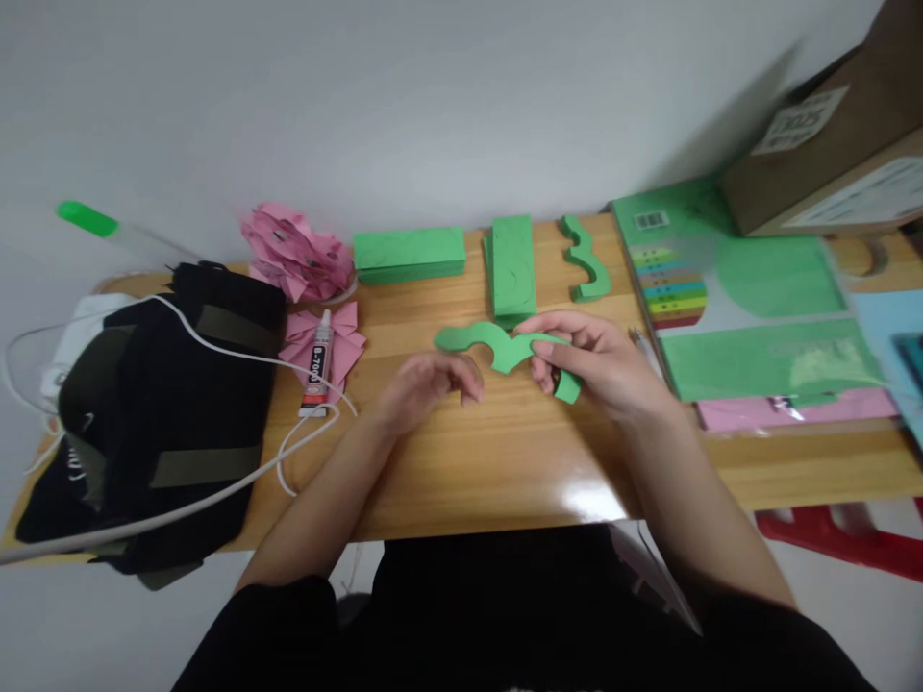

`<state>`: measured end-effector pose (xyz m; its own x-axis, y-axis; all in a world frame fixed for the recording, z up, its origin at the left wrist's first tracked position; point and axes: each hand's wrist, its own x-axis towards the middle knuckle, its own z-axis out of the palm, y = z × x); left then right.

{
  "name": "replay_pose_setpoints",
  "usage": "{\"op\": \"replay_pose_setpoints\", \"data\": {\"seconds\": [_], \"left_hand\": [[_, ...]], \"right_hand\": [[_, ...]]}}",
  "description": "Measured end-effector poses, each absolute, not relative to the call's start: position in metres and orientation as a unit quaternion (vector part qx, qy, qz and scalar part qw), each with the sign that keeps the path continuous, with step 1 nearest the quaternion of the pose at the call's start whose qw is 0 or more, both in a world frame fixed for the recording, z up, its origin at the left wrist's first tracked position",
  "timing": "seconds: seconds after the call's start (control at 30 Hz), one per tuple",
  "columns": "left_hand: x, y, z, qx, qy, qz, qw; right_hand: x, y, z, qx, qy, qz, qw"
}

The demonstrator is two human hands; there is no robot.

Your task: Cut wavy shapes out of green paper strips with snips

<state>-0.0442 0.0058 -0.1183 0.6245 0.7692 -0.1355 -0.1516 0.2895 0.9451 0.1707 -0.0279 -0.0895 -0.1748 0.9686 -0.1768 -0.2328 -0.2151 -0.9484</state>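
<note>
My right hand [587,360] pinches a wavy green paper cutout [490,336] above the table, thumb on top. The cutout stretches leftward from those fingers, and its other end hangs below them. Just under its left part is my left hand [433,384], fingers loosely curled and apart, with nothing seen in them. Behind the hands lie a folded green paper strip [513,264] with a drawn curve, another folded green strip [410,252], and a second wavy green cutout [586,259].
At left, a glue tube [317,370] rests on folded pink paper [346,346], near a pink paper flower [299,252]. A black bag [180,404] and white cable [216,344] lie beyond. To the right are green paper packs [771,360], a pen [647,352] and a cardboard box [829,144].
</note>
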Motion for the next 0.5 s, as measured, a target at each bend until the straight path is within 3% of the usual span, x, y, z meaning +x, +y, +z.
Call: {"op": "replay_pose_setpoints", "data": {"seconds": [0.17, 0.5], "left_hand": [[-0.021, -0.007, -0.115, 0.463, 0.396, 0.409, 0.679], [0.0, -0.015, -0.096, 0.417, 0.49, 0.463, 0.61]], "right_hand": [[0.15, -0.037, -0.089, -0.474, -0.415, 0.552, 0.547], [0.134, -0.045, -0.091, -0.503, -0.426, 0.5, 0.562]]}}
